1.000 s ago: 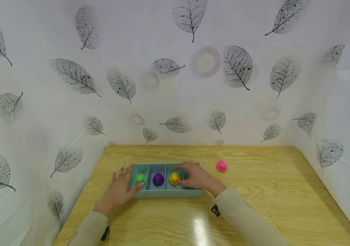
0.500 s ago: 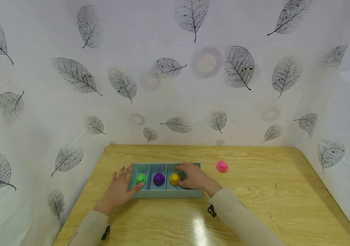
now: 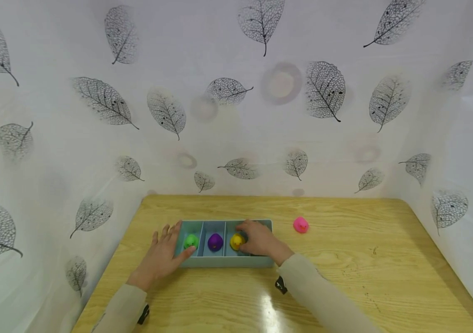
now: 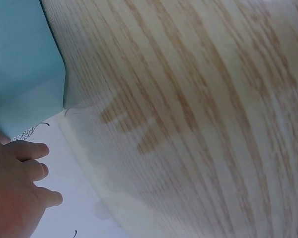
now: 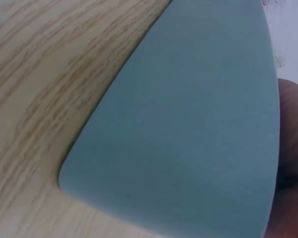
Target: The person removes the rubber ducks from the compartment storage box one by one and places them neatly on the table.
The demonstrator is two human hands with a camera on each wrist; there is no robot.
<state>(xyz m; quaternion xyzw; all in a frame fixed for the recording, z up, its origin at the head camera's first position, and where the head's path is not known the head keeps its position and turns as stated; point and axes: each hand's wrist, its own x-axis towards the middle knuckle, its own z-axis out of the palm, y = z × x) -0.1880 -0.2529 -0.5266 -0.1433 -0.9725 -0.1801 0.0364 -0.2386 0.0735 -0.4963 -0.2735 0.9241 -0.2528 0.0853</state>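
A pale blue box [image 3: 228,262] with dividers stands on the table, each of its first three compartments from the left holding a rubber duck. The green duck [image 3: 191,241] is leftmost, the purple duck [image 3: 215,242] beside it, then the yellow duck [image 3: 237,241]. My left hand [image 3: 162,252] rests at the box's left end, fingers spread and thumb lying over the front near the green duck. My right hand [image 3: 260,238] reaches in from the right, thumb and curled fingers at the yellow duck. It covers much of the rightmost compartment. In the right wrist view the box wall [image 5: 179,124] hides the fingertips.
A pink duck [image 3: 301,225] sits on the wooden table [image 3: 344,259], behind and to the right of the box. A white cloth with leaf prints [image 3: 236,115] hangs along the back and both sides of the table.
My right wrist and sleeve have swung a little to the left while the fingers stay at the yellow duck. The left hand, the box and the ducks keep their places.
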